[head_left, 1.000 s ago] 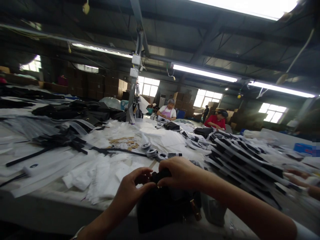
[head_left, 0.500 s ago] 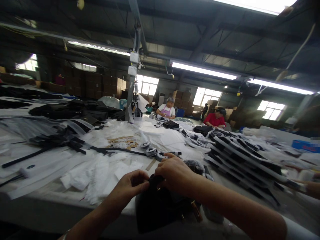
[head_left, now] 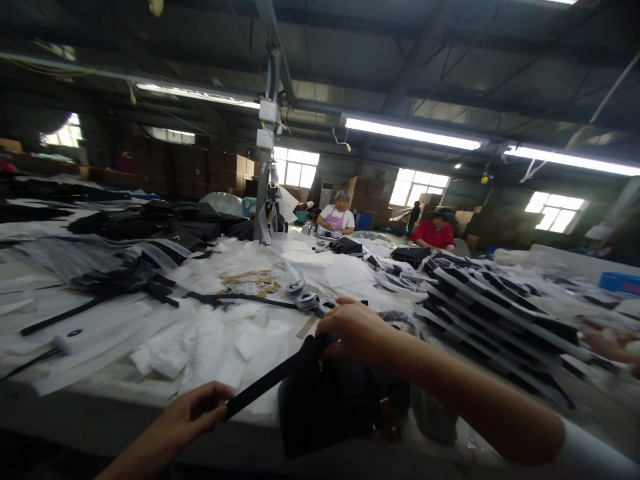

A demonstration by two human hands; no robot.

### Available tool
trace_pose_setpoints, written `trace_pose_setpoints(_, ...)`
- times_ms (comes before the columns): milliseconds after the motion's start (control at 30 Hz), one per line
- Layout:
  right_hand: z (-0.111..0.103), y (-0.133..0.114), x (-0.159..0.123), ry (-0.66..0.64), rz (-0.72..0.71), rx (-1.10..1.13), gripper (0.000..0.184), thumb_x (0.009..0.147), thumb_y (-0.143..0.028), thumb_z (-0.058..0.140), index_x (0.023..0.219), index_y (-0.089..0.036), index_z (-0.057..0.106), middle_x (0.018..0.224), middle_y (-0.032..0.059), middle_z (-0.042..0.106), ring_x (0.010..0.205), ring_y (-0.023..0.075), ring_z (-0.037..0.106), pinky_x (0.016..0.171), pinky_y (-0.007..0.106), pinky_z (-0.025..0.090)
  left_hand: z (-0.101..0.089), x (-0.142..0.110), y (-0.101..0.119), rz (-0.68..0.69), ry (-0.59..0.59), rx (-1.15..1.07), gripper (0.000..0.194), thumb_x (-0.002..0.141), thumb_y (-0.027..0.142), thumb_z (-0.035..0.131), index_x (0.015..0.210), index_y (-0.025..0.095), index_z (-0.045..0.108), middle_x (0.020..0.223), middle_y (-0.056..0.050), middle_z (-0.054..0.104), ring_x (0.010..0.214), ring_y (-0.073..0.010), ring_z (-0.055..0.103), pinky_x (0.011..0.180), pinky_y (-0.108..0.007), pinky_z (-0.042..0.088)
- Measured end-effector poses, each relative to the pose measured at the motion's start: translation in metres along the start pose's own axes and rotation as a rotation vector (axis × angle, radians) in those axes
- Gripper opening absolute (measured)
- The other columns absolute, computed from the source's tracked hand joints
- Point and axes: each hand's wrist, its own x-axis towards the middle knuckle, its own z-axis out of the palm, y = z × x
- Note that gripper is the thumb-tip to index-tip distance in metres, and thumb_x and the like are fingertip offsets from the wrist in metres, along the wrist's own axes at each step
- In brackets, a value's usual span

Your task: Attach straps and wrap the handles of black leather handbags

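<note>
A black handbag [head_left: 320, 413] with small gold-coloured fittings lies at the near edge of the table. From its top a black strap [head_left: 267, 385] stretches out to the left. My left hand [head_left: 203, 408] pinches the free end of that strap, fingers closed. At the bag's top corner my right hand [head_left: 345, 330] is closed round the place where the strap meets the bag. Its fingertips are partly hidden, and my forearm covers some of the bag.
White wrapping sheets [head_left: 200, 353] and rolls of tape-like rings [head_left: 306, 301] lie ahead. A stack of wrapped black pieces [head_left: 500, 320] stands right, black bags [head_left: 160, 220] left. Two people sit across the table; a co-worker's hand [head_left: 607, 340] shows at far right.
My left hand has moved left and down, away from the bag, drawing the black strap out straight. My right hand has stayed near the bag's top corner.
</note>
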Motion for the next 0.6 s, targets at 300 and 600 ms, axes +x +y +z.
trace_pose_setpoints(300, 0.032, -0.001, -0.063, 0.385, 0.37, 0.4, 0.027, 0.093, -0.032, 0.052, 0.077, -0.02, 0.069, 0.07, -0.0001, 0.068, 0.065, 0.0154, 0.062, 0.062, 0.025, 0.043, 0.047, 0.024, 0.072, 0.219, 0.032, 0.085, 0.038, 0.088, 0.05, 0.052, 0.11, 0.024, 0.067, 0.115, -0.006, 0.07, 0.108, -0.0266, 0.064, 0.092, -0.034, 0.049)
trace_pose_setpoints(600, 0.061, -0.033, -0.048, 0.337, 0.318, 0.438, 0.019, 0.091, -0.035, 0.057, 0.086, -0.024, 0.072, 0.09, 0.0015, 0.071, 0.088, 0.0197, 0.063, 0.077, 0.027, 0.042, 0.072, 0.03, 0.099, 0.258, -0.121, -0.155, 0.026, 0.08, 0.038, 0.069, 0.095, 0.017, 0.07, 0.093, -0.005, 0.075, 0.092, -0.0249, 0.067, 0.081, -0.03, 0.051)
